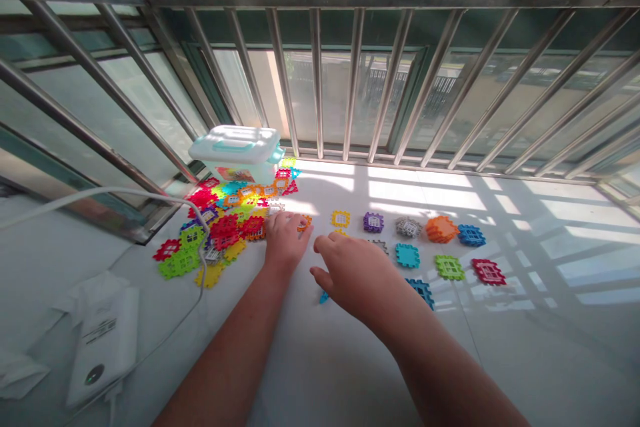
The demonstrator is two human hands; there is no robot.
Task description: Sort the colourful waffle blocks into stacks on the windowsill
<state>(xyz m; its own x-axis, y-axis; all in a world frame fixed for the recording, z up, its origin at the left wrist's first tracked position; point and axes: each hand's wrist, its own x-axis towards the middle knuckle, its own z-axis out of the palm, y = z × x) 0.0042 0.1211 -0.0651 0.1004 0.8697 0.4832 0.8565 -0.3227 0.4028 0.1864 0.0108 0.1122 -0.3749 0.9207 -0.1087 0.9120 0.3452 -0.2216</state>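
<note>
One orange tile (307,219) beside left fingers (291,221)

- Smooth white surface (540,353), striped with sunlight and shadow, bearing:
- Multicoloured heap of flat, notched plastic tiles (225,232), left of centre.
- Translucent plastic box (257,172) with white lid, behind the heap.
- Separate groups of square notched plastic pieces: yellow (341,218), purple (373,222), grey (409,227), orange (441,229) (stacked), blue (471,235), turquoise (407,255), green (449,267), crimson (489,271).
- White rectangular device (110,340) with white cable (165,340), near left.
- Crumpled white tissue (93,290), beside the device.
</note>
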